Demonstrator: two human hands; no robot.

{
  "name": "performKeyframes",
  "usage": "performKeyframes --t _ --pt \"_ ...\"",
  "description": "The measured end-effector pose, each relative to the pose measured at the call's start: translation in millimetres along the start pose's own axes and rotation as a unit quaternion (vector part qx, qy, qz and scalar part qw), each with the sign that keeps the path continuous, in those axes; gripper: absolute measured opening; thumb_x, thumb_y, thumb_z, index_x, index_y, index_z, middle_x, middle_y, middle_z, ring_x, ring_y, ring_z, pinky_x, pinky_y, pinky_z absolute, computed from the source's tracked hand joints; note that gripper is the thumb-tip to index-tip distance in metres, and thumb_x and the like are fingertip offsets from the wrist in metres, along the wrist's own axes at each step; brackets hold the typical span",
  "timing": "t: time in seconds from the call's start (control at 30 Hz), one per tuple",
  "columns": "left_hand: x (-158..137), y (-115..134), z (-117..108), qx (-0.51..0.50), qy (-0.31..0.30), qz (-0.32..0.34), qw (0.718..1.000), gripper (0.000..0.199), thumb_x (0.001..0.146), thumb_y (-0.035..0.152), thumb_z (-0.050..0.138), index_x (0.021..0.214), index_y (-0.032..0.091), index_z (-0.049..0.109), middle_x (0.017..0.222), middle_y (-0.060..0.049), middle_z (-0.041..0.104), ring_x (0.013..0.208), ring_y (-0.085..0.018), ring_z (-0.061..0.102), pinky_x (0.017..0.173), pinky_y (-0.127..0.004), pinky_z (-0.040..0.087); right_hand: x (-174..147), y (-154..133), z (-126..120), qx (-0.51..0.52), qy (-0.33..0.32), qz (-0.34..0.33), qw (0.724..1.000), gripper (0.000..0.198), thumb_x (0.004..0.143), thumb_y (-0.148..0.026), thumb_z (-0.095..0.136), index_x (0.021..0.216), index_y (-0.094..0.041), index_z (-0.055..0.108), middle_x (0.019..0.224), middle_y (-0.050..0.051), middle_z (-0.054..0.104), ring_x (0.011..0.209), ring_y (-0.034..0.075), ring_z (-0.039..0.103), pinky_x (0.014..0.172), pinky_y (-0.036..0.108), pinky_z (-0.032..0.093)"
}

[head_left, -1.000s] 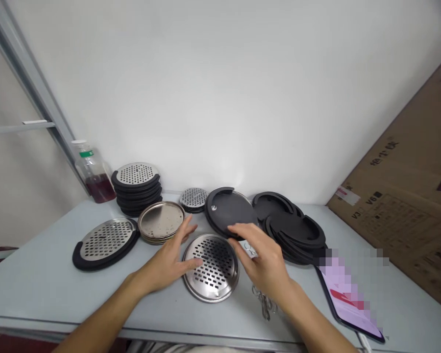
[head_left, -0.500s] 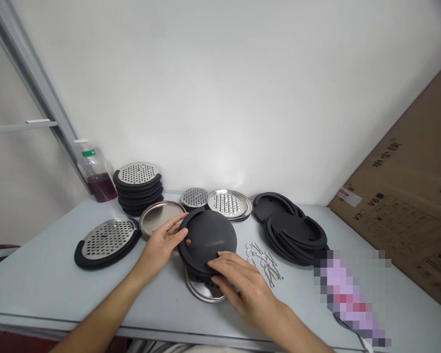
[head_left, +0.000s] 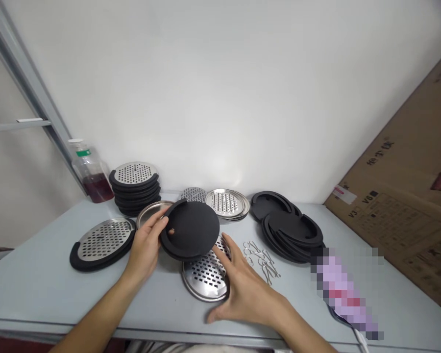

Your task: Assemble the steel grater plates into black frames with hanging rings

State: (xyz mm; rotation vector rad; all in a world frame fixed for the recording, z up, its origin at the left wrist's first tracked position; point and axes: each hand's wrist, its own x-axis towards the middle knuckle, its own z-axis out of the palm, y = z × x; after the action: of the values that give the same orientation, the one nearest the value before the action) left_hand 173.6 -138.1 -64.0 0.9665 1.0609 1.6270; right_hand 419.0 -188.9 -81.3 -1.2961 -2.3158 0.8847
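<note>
My left hand [head_left: 145, 247] grips the left rim of a round black plastic base [head_left: 196, 228], thumb on top beside a small hole in it. The base is held tilted above the table. Below it lies a round perforated metal grater plate [head_left: 202, 280] on a shiny rimmed metal disc, partly covered by the base. At the plate's right edge is my right hand [head_left: 248, 289], fingers and thumb spread apart around it; whether it touches the plate I cannot tell. A plain metal disc [head_left: 147, 212] sits behind my left hand.
Left: a grater in its black base [head_left: 105, 240], a stack of such graters [head_left: 137, 189] and a jar of dark red liquid [head_left: 97, 186]. Behind: metal grater plates [head_left: 226, 203]. Right: wire clips [head_left: 266, 264], stacked black bases [head_left: 297, 228], a blurred purple object [head_left: 345, 294], a cardboard box [head_left: 400, 196].
The black base has moved left and up in my left hand, uncovering the perforated plate below. My right hand has left the base and spread beside the plate.
</note>
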Motion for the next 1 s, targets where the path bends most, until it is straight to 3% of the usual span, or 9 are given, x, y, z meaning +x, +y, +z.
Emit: performKeyframes --t 0.13,0.37,0.67,1.0 --pt "-1.5 1.5 0.6 0.008 0.009 0.002 1.0 0.042 0.079 0.036 0.069 0.119 0.022 0.067 0.134 -0.006 0.059 0.123 -0.029 0.053 0.089 -0.032 0.053 7.3 0.5 7.3 -0.026 0.01 0.007 1.0 0.129 0.048 -0.068 0.081 0.152 -0.035 0.012 0.159 0.012 -0.015 0.144 0.043 -0.011 0.114 0.058 0.019" --pt "-0.9 2.1 0.1 0.015 0.027 0.012 0.999 0.04 0.079 0.035 0.067 0.117 0.021 0.068 0.136 -0.006 0.058 0.128 -0.029 0.049 0.1 -0.037 0.047 7.7 0.3 7.9 -0.04 0.01 0.033 0.999 0.125 0.049 -0.077 0.073 0.151 -0.034 0.017 0.16 0.016 -0.008 0.143 0.046 -0.007 0.112 0.062 0.016" --pt "2.4 -3.4 -4.2 0.039 0.025 0.028 0.999 0.04 0.081 0.035 0.065 0.119 0.022 0.067 0.135 -0.006 0.059 0.129 -0.029 0.048 0.108 -0.04 0.04 8.2 1.4 3.7 0.008 0.028 0.046 0.999 0.12 0.051 -0.054 0.084 0.15 -0.035 0.019 0.157 0.015 0.003 0.145 0.041 -0.004 0.11 0.056 0.027" --pt "3.1 -3.8 -6.4 0.07 0.019 0.053 0.996 0.039 0.082 0.035 0.063 0.119 0.022 0.067 0.135 -0.006 0.059 0.13 -0.027 0.047 0.11 -0.039 0.037 9.8 7.5 4.6 0.0 -0.002 0.036 0.999 0.124 0.048 -0.074 0.076 0.151 -0.034 0.019 0.16 0.015 -0.011 0.142 0.047 -0.011 0.111 0.065 0.013"
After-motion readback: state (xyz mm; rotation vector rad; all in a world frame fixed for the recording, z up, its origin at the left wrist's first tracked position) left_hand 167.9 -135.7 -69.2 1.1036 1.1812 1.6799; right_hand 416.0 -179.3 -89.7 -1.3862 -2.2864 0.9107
